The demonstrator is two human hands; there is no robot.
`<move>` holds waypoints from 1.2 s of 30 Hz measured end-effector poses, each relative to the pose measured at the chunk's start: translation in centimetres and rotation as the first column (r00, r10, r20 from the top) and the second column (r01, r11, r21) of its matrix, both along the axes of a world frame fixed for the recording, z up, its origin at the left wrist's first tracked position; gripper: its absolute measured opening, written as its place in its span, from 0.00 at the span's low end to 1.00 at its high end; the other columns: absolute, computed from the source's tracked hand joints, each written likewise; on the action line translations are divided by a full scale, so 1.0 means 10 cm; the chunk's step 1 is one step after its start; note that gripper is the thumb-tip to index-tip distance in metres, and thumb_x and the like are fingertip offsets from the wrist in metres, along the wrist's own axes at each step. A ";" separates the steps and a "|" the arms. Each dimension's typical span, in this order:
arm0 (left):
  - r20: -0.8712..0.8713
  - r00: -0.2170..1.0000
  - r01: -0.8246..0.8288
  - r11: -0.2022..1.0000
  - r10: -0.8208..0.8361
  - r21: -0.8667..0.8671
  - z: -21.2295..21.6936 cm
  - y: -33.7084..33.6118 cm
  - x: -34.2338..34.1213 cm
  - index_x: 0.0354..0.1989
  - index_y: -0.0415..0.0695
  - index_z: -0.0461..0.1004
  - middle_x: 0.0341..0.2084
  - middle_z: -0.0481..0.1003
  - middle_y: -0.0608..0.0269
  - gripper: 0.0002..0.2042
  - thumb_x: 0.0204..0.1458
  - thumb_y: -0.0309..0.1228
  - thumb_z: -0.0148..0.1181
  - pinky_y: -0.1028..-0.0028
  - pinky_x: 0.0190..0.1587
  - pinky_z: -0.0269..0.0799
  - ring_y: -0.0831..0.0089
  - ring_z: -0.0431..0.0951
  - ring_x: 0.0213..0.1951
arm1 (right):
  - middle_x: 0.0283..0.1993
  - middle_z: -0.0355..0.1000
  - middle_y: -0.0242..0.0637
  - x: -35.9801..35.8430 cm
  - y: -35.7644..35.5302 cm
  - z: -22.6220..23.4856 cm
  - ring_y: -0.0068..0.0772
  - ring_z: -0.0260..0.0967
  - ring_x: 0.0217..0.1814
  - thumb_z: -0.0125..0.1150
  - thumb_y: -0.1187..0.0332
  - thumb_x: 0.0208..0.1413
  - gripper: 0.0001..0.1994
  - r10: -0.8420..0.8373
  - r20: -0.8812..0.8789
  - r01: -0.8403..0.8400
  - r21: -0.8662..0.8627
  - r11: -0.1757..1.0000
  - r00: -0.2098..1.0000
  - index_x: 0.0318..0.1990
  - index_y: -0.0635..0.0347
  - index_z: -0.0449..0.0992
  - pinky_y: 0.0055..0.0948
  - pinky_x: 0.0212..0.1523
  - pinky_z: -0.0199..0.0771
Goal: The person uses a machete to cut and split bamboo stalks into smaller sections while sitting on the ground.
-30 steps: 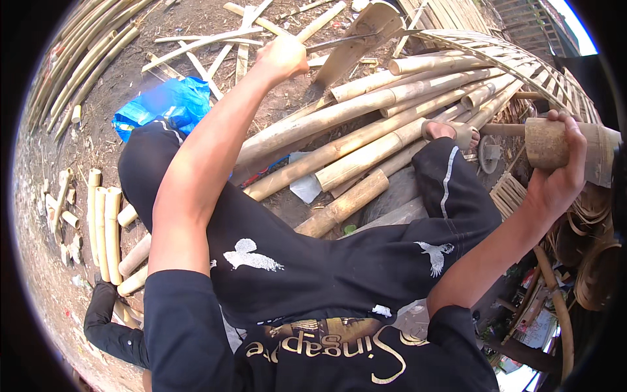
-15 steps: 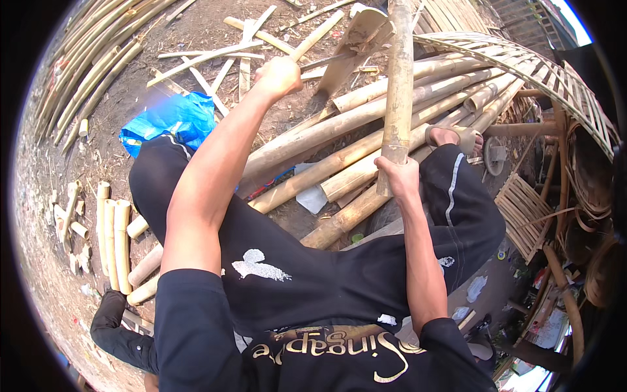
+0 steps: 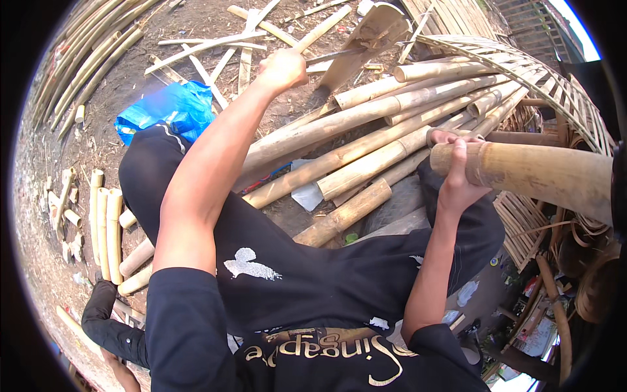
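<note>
My left hand is raised out in front and grips the handle of a broad chopping blade, held above a pile of bamboo poles. My right hand holds the cut end of a thick bamboo pole that lies roughly level and runs off to the right. My legs in black trousers are folded below both arms.
A blue plastic bag lies on the dirt at the left. Short cut bamboo pieces are lined up at the lower left. Split bamboo strips are scattered at the top. A woven bamboo frame and baskets crowd the right side.
The bamboo pole in my right hand has swung from upright in front of me to lying level toward the right. My left hand stays raised with the blade.
</note>
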State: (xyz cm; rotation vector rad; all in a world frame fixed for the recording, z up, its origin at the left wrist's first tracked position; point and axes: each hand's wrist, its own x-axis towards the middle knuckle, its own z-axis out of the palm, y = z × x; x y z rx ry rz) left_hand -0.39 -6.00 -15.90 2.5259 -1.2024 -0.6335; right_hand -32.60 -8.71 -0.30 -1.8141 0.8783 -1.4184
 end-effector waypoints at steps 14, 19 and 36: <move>-0.064 0.992 -0.110 0.994 0.110 0.010 0.00 -0.03 0.04 0.42 0.32 0.80 0.39 0.81 0.41 0.15 0.47 0.27 0.57 0.57 0.45 0.80 0.50 0.84 0.43 | 0.41 0.75 0.40 -0.23 0.21 -0.95 0.29 0.76 0.38 0.75 0.62 0.47 0.31 0.339 -0.294 0.017 0.777 0.629 0.894 0.55 0.67 0.67 0.30 0.39 0.78; -0.089 0.989 -0.117 0.993 0.119 0.019 0.03 -0.06 -0.02 0.43 0.32 0.80 0.38 0.81 0.39 0.16 0.45 0.26 0.57 0.57 0.46 0.79 0.50 0.84 0.43 | 0.43 0.73 0.44 -0.37 0.12 -0.78 0.36 0.76 0.38 0.65 0.54 0.54 0.29 0.287 0.368 -0.386 0.923 0.007 0.884 0.57 0.64 0.66 0.36 0.38 0.82; -0.123 0.981 -0.143 0.987 0.151 0.074 0.14 -0.07 -0.12 0.47 0.33 0.79 0.43 0.81 0.43 0.21 0.44 0.30 0.58 0.61 0.51 0.77 0.53 0.83 0.49 | 0.43 0.78 0.44 -0.06 0.34 -0.87 0.33 0.79 0.43 0.70 0.63 0.53 0.25 0.400 0.137 -0.232 0.952 0.199 0.906 0.53 0.69 0.70 0.32 0.44 0.82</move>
